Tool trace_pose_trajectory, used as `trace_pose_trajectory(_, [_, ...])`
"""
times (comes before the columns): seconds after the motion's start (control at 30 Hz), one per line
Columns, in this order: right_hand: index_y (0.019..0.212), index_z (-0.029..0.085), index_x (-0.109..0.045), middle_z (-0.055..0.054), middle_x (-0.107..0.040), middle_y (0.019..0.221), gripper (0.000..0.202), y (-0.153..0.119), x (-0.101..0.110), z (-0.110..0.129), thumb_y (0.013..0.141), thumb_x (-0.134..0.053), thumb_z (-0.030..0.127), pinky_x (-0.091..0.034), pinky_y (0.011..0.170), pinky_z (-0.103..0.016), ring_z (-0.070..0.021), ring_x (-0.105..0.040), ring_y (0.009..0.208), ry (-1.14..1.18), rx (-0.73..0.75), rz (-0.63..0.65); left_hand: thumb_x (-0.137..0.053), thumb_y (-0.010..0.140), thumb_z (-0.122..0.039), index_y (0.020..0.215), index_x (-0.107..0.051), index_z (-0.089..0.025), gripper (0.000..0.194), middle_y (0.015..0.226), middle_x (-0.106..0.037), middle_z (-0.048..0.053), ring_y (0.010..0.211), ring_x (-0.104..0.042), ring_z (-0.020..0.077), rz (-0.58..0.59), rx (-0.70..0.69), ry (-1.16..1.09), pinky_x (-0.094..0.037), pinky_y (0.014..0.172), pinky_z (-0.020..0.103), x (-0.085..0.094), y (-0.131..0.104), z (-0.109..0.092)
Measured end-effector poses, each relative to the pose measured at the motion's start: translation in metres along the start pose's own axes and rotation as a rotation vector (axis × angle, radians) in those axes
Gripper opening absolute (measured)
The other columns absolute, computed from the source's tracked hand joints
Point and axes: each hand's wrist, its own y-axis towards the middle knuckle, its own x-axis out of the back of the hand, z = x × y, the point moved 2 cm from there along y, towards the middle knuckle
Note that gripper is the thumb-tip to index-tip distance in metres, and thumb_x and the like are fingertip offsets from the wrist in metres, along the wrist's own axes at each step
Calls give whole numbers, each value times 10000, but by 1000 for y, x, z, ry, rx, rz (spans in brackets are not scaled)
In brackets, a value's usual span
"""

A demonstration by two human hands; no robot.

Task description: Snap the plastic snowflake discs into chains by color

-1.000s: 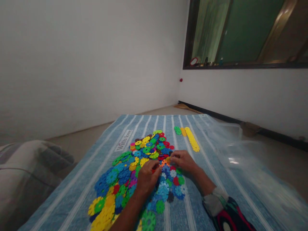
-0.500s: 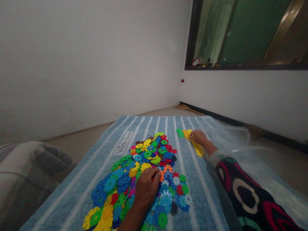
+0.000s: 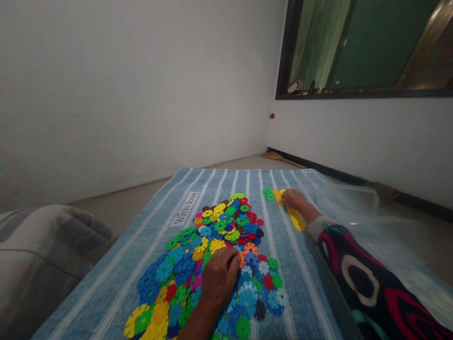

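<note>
Right now, your left hand (image 3: 222, 274) is over the middle of the loose pile (image 3: 207, 250) of coloured, notched discs, palm down, with its fingers curled in and the thumb close against them. You may have a disc pinched there, but the fingertips are too shaded to tell. Your right hand (image 3: 296, 199) reaches out to the far right of the pile, fingers bent down at the upper end of the yellow row (image 3: 297, 220) of overlapping discs; whether they grip a disc or only touch the row, you cannot tell from this view.

Just left of your right fingers lies the short orange-yellow group (image 3: 277, 196), and beside that, farther left, the green group (image 3: 269, 194). All three lie flat on the blue striped cloth (image 3: 141, 245), apart from the pile. The pile spreads from near the "With love" label (image 3: 186, 208) down toward you, under and around your left hand: mostly blue and yellow discs on its left side, light blue ones on the near right, and a mix of green, red and yellow at its far end. An orange disc (image 3: 251, 249) lies just right of your left fingertips. Beyond your patterned right sleeve (image 3: 357, 283) is a clear plastic container (image 3: 361, 194), its outline faint.
</note>
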Motion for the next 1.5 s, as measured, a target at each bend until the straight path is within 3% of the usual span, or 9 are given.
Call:
trace_pose_trajectory(0.37, [1028,180,-730,-119,-707,1076,267,-9,3,2,852,-578,310,-421,693,-241,-214,-653,979,-32,12,-6,-490,836,-305,731,-677,-215,233,736,-698,44,737,-646,197,-1,24,-10,-500,707,309,0,-1,-2])
trace_pose_trajectory(0.7, [1034,127,-718,-172,-698,1060,261,-24,9,11,887,-537,242,-446,720,-290,-269,-650,979,-46,17,-51,-475,836,-281,735,-683,-203,244,736,-695,51,750,-641,196,22,26,5,-484,711,300,0,-2,-4])
trace_pose_trajectory(0.83, [1036,183,-722,-130,-706,1028,279,-47,10,33,935,-493,306,-445,730,-291,-258,-645,971,-20,62,-90,-457,845,-289,745,-682,-198,262,761,-698,59,772,-636,199,39,22,8,-481,733,311,0,-1,-6])
trace_pose_trajectory(1.0, [995,231,-733,-79,-727,962,265,-101,-4,77,935,-506,352,-424,699,-261,-212,-654,892,149,199,-105,-459,840,-286,775,-690,-197,256,797,-705,66,816,-634,209,66,24,36,-476,770,330,1,-1,-6])
trace_pose_trajectory(1.1, [979,262,-739,-37,-745,952,261,-137,-14,97,920,-503,357,-394,670,-238,-187,-663,871,233,252,-53,-457,831,-260,798,-693,-197,247,832,-711,67,836,-634,207,68,28,71,-469,784,329,10,5,-1])
trace_pose_trajectory(1.23, [974,262,-746,-38,-752,907,275,-168,-21,103,898,-501,362,-376,653,-238,-189,-669,847,317,226,-27,-467,794,-223,714,-664,-197,214,750,-683,38,739,-624,181,51,97,156,-449,709,287,33,12,13])
trace_pose_trajectory(1.4, [895,236,-755,-38,-744,837,289,-181,-31,96,864,-495,358,-396,663,-247,-186,-659,777,466,162,-98,-471,772,-205,669,-642,-203,200,700,-658,8,680,-600,162,35,173,187,-410,646,261,57,7,25])
trace_pose_trajectory(1.5, [825,207,-752,-42,-737,802,298,-183,-41,92,824,-497,362,-431,687,-266,-196,-654,754,686,130,-180,-484,765,-202,645,-636,-209,194,714,-666,16,691,-607,172,8,195,177,-422,669,277,64,-1,28])
